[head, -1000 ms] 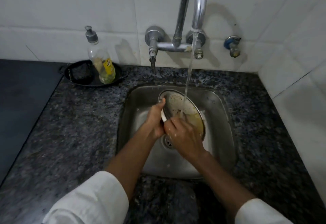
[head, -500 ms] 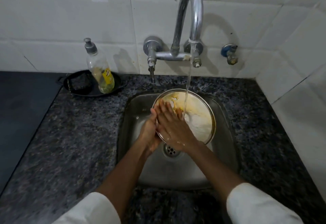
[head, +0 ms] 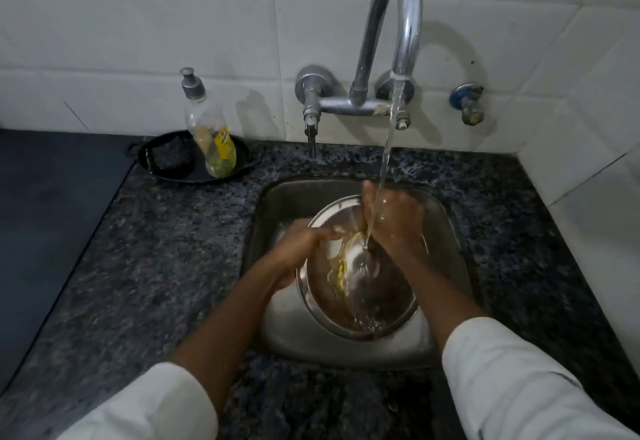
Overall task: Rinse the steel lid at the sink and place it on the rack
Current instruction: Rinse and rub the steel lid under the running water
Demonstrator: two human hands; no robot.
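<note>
A round steel lid (head: 367, 287) with yellow residue near its middle is tilted over the steel sink (head: 277, 321). My left hand (head: 301, 245) grips its left rim. My right hand (head: 391, 221) rests flat on the lid's upper part, fingers pointing up, directly under the water stream (head: 388, 148) from the curved tap (head: 398, 23). Water runs down across the lid's face. No rack is in view.
A clear soap bottle (head: 207, 131) with yellow liquid stands in a black dish (head: 162, 162) holding a dark scrubber, back left on the speckled granite counter (head: 156, 266). A small wall valve (head: 467, 103) sits right of the tap. White tiles close in at the back and right.
The lid has tipped lower and nearer to me, with less yellow residue on it. My right hand has slid up to the lid's top under the stream. The view has shifted slightly.
</note>
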